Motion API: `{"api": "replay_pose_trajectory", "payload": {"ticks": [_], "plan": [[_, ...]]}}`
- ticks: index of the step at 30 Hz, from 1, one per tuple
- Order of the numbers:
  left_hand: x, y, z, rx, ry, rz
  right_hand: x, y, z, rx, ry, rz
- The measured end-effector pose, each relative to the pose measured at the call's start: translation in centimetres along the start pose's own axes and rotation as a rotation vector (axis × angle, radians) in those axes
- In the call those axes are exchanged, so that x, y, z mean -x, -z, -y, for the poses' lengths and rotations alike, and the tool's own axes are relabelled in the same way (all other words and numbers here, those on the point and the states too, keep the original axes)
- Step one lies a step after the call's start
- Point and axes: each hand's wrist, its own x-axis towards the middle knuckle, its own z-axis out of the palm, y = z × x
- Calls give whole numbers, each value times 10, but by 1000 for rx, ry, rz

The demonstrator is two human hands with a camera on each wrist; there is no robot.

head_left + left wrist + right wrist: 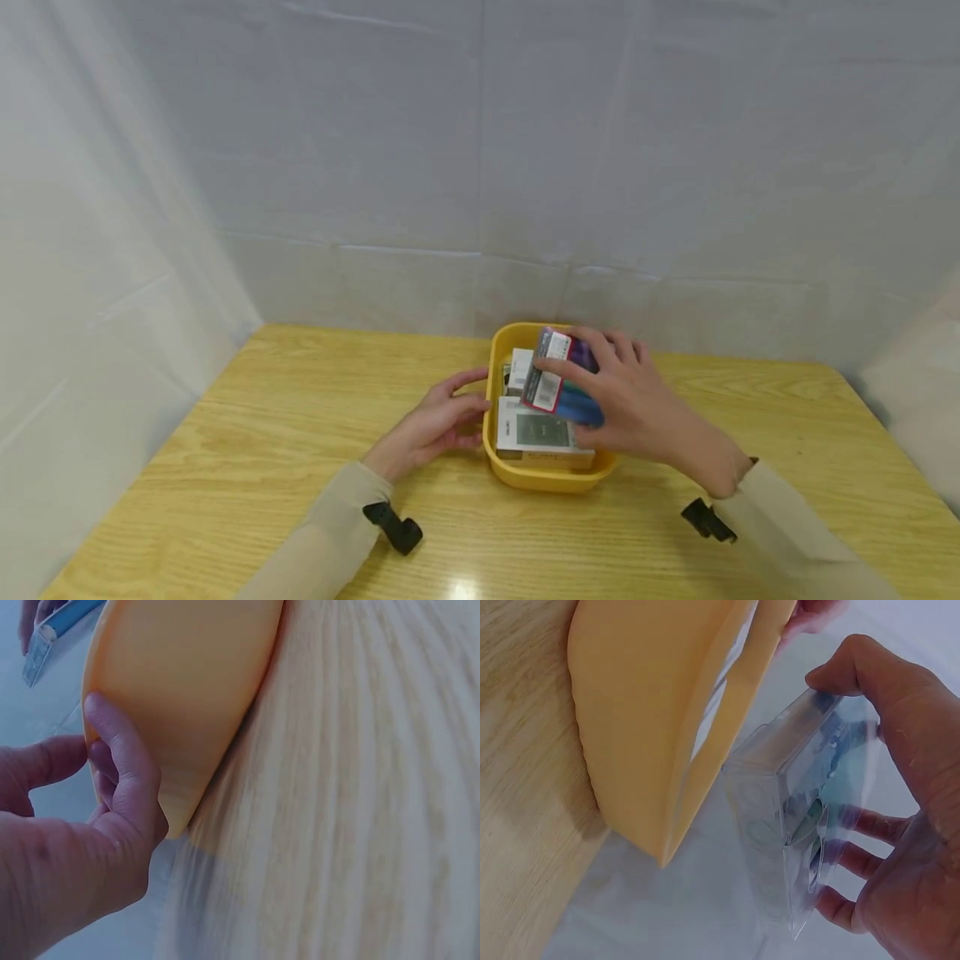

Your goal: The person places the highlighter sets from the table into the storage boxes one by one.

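Note:
In the head view my right hand (pixel 630 400) grips a boxed item (pixel 573 396) with purple-blue faces and a white label edged in red, tilted over the yellow bin (pixel 551 479). The right wrist view shows it as a clear plastic package (pixel 780 795), with the thumb on one edge and the fingers on the far side; its contents are hard to make out. My left hand (pixel 438 421) is at the bin's left side, its fingertips touching the wall near the rim (pixel 94 667). A white box (pixel 543 429) with a grey-green panel lies inside the bin, nearest me.
Farther back in the bin is another white box (pixel 519 367), partly covered by the held package. The bin stands on a wooden table (pixel 360 375), near its back edge. White sheeting (pixel 420 167) hangs behind and at the sides.

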Motion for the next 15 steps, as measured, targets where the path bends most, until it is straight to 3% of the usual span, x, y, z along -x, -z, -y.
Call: {"api": "replay_pose_trajectory", "payload": {"ticks": [15], "plan": [[-1,2,1,11,-1,10,-13,-19,10,-67,52,92]]}}
